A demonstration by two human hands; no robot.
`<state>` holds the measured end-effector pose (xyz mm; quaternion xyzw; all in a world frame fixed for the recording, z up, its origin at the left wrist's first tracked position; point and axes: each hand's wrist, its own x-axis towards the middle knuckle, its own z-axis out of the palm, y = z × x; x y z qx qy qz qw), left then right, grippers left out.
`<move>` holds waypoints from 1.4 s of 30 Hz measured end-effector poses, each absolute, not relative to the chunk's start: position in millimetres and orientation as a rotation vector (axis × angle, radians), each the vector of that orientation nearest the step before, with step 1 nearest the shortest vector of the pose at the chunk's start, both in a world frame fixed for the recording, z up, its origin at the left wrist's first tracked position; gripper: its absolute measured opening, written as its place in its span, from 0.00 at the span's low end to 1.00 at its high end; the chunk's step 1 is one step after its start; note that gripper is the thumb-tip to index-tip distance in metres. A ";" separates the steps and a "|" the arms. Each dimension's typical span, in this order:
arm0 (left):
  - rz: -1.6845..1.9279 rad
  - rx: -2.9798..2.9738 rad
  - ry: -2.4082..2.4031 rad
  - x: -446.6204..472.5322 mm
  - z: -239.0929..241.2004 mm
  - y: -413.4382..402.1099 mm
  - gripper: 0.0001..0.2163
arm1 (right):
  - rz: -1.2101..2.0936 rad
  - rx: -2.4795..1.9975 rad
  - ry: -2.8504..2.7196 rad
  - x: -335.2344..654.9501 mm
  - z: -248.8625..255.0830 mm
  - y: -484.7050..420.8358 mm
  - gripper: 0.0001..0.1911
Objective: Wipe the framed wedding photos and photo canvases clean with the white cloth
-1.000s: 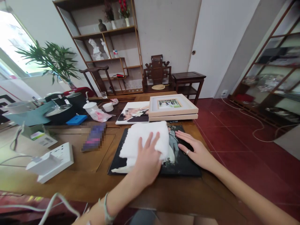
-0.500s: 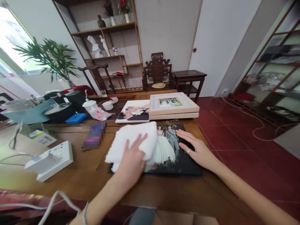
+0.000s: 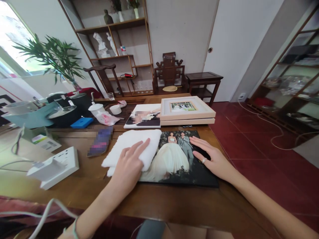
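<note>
A folded white towel covers the left part of a dark wedding photo panel lying flat on the wooden table. My left hand holds the towel from above, pressing it down, with its index and middle fingers stretched over the cloth; its thumb is hidden. On the panel's right side my right hand rests with fingers extended, a ring on one of them, holding nothing. The picture shows a couple, one in a wide white gown, the other in a grey suit.
Behind the panel lie a white-edged photo print and stacked pale wooden frames. Leftward are a white power strip, an open carton, a blue box, a white teapot and a black pot.
My left hand and the towel have slid left across the panel, uncovering more of the white gown. My right hand stays at the same place on the panel; the view has shifted slightly.
</note>
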<state>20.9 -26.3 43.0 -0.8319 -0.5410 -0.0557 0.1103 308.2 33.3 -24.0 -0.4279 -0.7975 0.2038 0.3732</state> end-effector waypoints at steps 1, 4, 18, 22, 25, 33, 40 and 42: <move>-0.132 -2.462 -1.618 16.8 42.7 -19.5 0.20 | 0.526 -1.095 -2.043 308.5 -24.4 33.5 0.20; -0.166 -2.507 -1.608 6.1 40.7 3.2 0.11 | 0.526 -1.093 -2.047 309.1 -25.7 34.0 0.20; -0.285 -2.739 -1.329 34.7 23.0 -75.3 0.08 | 0.512 -1.120 -2.079 308.3 -25.0 32.8 0.21; -0.286 -2.782 -1.330 34.8 28.4 -83.5 0.08 | 0.514 -1.136 -2.078 307.9 -23.1 32.6 0.21; -0.170 -2.747 -1.531 19.3 39.1 -48.8 0.16 | 0.518 -1.143 -2.084 308.6 -23.0 32.9 0.21; -0.182 -2.619 -1.691 -6.0 41.1 32.8 0.24 | 0.514 -1.113 -2.070 309.0 -25.2 34.2 0.21; -0.152 -2.564 -1.630 -4.7 32.8 -23.7 0.23 | 0.503 -1.110 -2.064 308.2 -25.3 34.5 0.20; -0.163 -2.540 -1.565 -3.9 32.1 -49.4 0.17 | 0.505 -1.116 -2.067 307.3 -24.4 33.7 0.20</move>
